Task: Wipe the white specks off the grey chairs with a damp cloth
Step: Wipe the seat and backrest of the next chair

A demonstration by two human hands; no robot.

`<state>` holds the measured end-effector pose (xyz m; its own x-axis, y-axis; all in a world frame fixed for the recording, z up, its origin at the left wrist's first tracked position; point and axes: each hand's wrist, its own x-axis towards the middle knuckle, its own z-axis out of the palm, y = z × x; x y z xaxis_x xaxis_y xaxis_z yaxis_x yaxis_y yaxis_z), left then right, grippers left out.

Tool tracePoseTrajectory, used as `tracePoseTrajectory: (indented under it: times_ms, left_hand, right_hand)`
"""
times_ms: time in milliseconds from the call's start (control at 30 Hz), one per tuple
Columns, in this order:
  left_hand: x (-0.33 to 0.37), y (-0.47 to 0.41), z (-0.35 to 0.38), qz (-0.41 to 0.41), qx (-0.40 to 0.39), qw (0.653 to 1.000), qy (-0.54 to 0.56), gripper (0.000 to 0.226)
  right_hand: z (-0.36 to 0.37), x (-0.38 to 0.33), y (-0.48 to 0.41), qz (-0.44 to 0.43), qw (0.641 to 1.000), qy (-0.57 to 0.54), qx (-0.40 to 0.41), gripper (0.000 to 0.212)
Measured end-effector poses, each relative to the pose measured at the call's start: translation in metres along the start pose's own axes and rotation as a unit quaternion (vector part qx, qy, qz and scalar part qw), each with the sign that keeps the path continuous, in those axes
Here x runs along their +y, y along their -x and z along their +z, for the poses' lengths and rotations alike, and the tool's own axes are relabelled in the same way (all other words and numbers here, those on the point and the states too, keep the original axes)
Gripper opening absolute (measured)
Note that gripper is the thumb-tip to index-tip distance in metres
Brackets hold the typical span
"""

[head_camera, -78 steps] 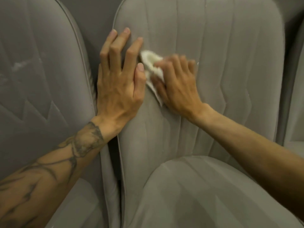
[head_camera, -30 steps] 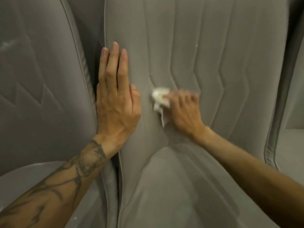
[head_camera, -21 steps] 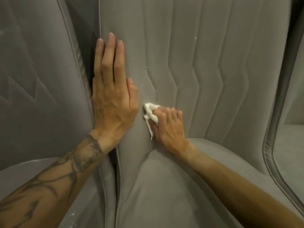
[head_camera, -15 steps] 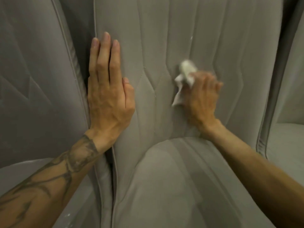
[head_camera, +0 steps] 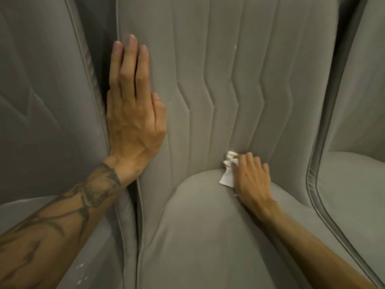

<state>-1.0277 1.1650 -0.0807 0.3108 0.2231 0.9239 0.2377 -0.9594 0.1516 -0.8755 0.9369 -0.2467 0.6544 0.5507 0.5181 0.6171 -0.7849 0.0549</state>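
Pressing a bunched white cloth [head_camera: 228, 174] into the crease where the middle chair's backrest [head_camera: 229, 80] meets its seat cushion [head_camera: 208, 236], the right hand [head_camera: 251, 178] has its fingers [head_camera: 248, 160] curled over the wad, gripping it. A loose flat corner sticks out to the left of the knuckles. The left hand [head_camera: 133, 122] lies flat on the left edge of that backrest, its fingers [head_camera: 129, 65] straight and together, holding nothing. It is probably bracing the chair.

The likeliest slip from here is missed dirt. One white speck [head_camera: 235, 47] sits high on the backrest, well above the cloth. A cluster of white specks [head_camera: 80, 274] lies on the left chair's seat [head_camera: 62, 236] near the bottom of the view. Both are easy to overlook with the wiping low in the crease. The stitched channels could trap specks, so a light pass may ride over them or push crumbs down into the crease. The wad is small, and once loaded it may smear rather than lift.

The chairs are grey, in soft-looking upholstery. Vertical quilted seams kink in a zigzag halfway down, and the edges are piped. A third chair [head_camera: 354, 184] stands just beside on the right. The cloth looks crumpled, and whether it is damp cannot be told.
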Motion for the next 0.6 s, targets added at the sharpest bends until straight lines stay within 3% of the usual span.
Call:
tracePoseTrajectory:
  times_ms: [100, 200, 300, 400, 467, 533, 600]
  left_hand:
    - [0.001, 0.000, -0.003, -0.005, -0.002, 1.000, -0.004, 0.066]
    - [0.003, 0.000, -0.004, -0.004, -0.005, 1.000, -0.001, 0.066]
    - [0.001, 0.000, -0.003, 0.000, -0.003, 1.000, -0.004, 0.065]
    - [0.001, -0.001, -0.003, 0.003, 0.001, 1.000, -0.008, 0.065]
    - [0.001, 0.000, -0.003, -0.003, 0.002, 1.000, -0.012, 0.065]
    - [0.001, 0.000, -0.002, -0.003, -0.001, 1.000, -0.011, 0.065]
    - [0.000, -0.001, -0.002, 0.000, 0.002, 1.000, -0.006, 0.065]
  right_hand:
    - [-0.005, -0.036, 0.002, 0.095, 0.993, -0.017, -0.061, 0.025]
    - [-0.008, -0.077, 0.005, 0.025, 0.994, -0.041, -0.095, 0.045]
    - [-0.010, -0.061, 0.006, -0.026, 0.992, -0.038, -0.119, 0.019]
    - [-0.010, -0.039, 0.000, 0.081, 0.987, -0.014, -0.136, 0.015]
    - [-0.011, -0.053, -0.001, 0.127, 0.984, -0.012, -0.128, 0.026]
    - [-0.011, -0.086, -0.001, 0.100, 0.983, -0.061, -0.140, 0.043]
    - [-0.018, -0.117, 0.014, 0.035, 0.982, -0.134, -0.126, 0.041]
